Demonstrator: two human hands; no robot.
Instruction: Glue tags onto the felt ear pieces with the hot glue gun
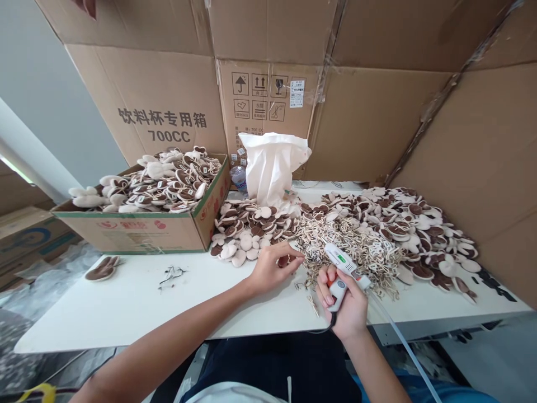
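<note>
My right hand (346, 305) is wrapped round a white glue gun (340, 258) with a glue stick trailing from its back; the nozzle points up and left. A heap of thin cream loops (356, 240) lies just beyond the gun. My left hand (274, 266) is at the near left edge of that heap, thumb and forefinger pinched together; what they hold, if anything, is too small to make out. Round brown and cream plush pieces (247, 240) are piled beyond my left hand. More plush pieces (428, 240) spread at the right.
A cardboard box (138, 232) full of plush pieces stands at the left. One brown piece (100, 268) lies before it, near some dark scraps (171, 274). A white bag (272, 168) stands behind the piles. Tall cardboard walls (377, 123) enclose the table's back and right.
</note>
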